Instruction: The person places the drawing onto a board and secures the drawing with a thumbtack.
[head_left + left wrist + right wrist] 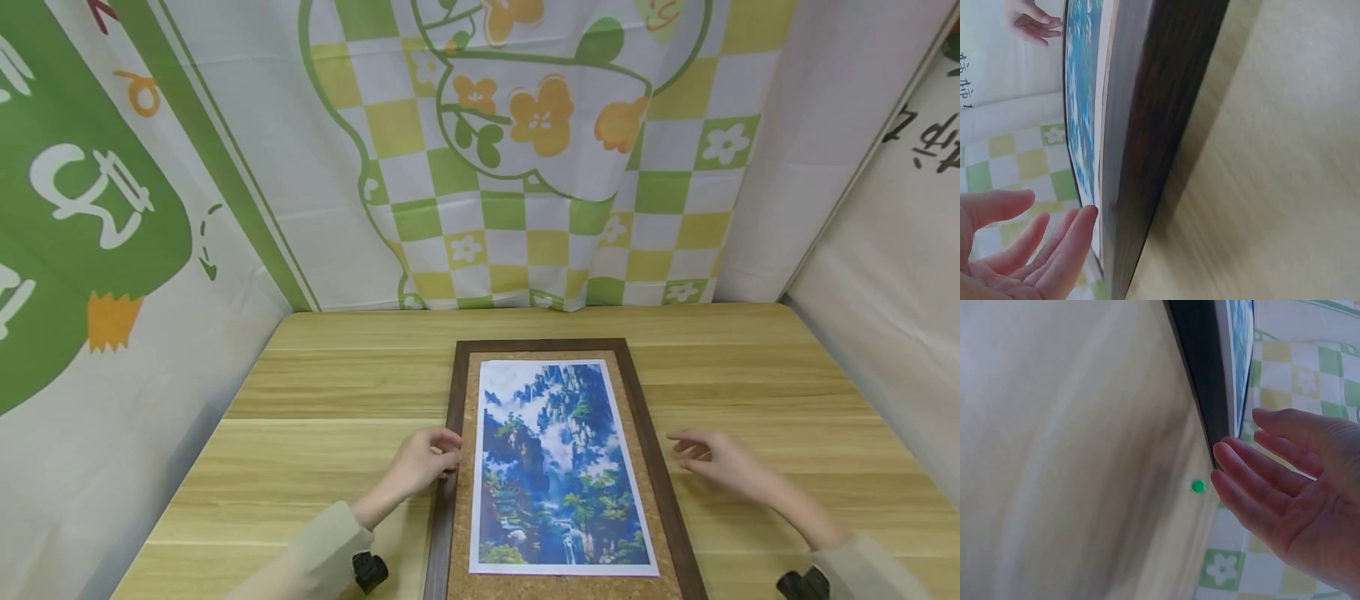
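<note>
The frame [540, 345] lies on the surface [322, 392], its cork [566, 588] backing the print [558, 467], a blue-and-green mountain scene. The left hand [424, 458] is at the frame's left side, its grip relaxed, thumb and fingers apart; whether the fingertips touch the wood cannot be told. The right hand [723, 458] is just beyond the right side, its grip loosely spread and holding nothing. Patterned cloth [504, 212] hangs behind.

Downward head, close wrist views share the board [666, 500].
</note>
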A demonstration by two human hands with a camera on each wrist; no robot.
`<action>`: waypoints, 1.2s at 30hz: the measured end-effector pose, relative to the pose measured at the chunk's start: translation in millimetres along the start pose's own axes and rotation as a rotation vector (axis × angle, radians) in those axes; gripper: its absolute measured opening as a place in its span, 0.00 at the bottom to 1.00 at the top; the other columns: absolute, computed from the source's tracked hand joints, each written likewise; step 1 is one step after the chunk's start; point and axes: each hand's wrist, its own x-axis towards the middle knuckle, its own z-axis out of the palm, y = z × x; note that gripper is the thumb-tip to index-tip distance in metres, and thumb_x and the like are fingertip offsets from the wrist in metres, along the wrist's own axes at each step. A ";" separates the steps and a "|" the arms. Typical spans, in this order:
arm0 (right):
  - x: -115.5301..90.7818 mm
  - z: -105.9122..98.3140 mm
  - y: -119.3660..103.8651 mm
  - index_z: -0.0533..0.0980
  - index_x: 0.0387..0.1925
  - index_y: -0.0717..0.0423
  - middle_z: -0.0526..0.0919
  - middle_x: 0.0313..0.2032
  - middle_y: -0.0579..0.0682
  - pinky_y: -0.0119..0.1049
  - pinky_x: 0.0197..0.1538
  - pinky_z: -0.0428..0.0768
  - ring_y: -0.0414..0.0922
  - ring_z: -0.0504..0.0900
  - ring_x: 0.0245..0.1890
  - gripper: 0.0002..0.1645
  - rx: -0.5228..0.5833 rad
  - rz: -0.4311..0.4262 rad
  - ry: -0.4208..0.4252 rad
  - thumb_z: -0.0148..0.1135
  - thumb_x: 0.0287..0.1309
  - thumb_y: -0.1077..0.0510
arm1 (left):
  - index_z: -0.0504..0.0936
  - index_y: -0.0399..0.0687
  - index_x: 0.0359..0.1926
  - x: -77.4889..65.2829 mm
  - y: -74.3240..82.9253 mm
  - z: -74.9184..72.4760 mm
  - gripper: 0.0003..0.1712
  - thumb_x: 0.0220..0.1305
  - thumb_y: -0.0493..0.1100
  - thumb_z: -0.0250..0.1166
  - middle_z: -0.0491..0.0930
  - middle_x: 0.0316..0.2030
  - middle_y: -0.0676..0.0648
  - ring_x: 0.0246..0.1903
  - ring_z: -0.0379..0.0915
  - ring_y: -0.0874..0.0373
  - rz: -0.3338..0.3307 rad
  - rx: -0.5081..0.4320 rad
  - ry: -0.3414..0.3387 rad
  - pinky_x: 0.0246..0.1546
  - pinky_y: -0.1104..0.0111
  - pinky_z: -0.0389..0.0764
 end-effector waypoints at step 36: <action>25.4 -14.6 32.1 0.78 0.38 0.69 0.81 0.31 0.54 0.29 0.29 0.76 0.45 0.78 0.30 0.13 -0.069 0.093 0.041 0.63 0.48 0.66 | 0.66 0.41 0.62 0.1 -36.6 -24.2 0.32 0.60 0.49 0.60 0.56 0.67 0.39 0.64 0.54 0.40 0.365 0.453 -0.251 0.60 0.45 0.60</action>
